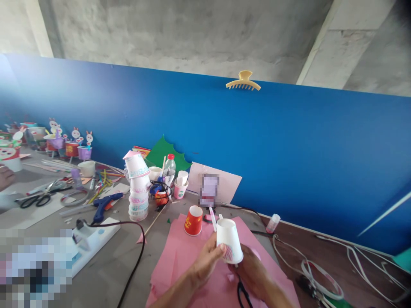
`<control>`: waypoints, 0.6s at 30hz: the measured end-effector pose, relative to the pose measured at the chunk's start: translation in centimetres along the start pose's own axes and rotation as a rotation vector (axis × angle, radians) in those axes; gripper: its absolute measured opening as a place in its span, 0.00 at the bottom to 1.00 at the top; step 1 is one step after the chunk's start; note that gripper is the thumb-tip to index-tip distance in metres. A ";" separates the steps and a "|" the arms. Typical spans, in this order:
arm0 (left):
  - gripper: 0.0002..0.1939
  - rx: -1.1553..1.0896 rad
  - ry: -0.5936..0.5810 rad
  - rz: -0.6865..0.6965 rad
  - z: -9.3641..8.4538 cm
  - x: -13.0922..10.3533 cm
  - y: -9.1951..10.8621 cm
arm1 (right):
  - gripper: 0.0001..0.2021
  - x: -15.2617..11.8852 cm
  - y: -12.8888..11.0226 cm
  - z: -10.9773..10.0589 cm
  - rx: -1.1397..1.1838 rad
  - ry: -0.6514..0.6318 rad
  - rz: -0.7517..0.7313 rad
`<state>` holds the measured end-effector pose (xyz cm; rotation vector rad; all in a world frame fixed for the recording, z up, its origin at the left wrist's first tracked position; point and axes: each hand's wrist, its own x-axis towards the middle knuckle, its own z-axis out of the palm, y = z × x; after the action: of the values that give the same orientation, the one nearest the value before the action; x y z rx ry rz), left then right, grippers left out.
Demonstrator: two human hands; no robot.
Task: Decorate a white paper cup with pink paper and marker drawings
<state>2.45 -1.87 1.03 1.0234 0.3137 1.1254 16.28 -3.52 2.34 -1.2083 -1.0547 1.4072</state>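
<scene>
My left hand [210, 256] is wrapped round a white paper cup [229, 239] with a pink and blue printed patch, its thumb on the side. The cup is tilted a little, open end up and away from me. Close behind and to the right of it is my right hand [255, 271], its fingers hidden by the cup. Black-handled scissors [243, 293] show just below that hand; whether it touches them cannot be made out. Under both hands are pink paper sheets [170, 261]. A red paper cup [193, 220] stands on the paper, left of the white one.
Stacked paper cups [138, 192], a blue glue gun [105, 205] and another pair of scissors [38, 199] are at left. A phone [209, 190] leans at the back. Dark cable [138, 256] crosses the table; white cords [305, 273] lie right. Another person's hand [5, 177] shows far left.
</scene>
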 end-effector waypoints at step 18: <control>0.30 -0.040 -0.040 -0.028 0.6 -0.2 0.2 | 0.18 -2.2 3.2 0.0 0.621 -0.375 0.456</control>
<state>2.68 -2.31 1.44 1.0025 0.2718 1.0806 15.99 -6.22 -0.42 -0.7556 -0.5054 2.1749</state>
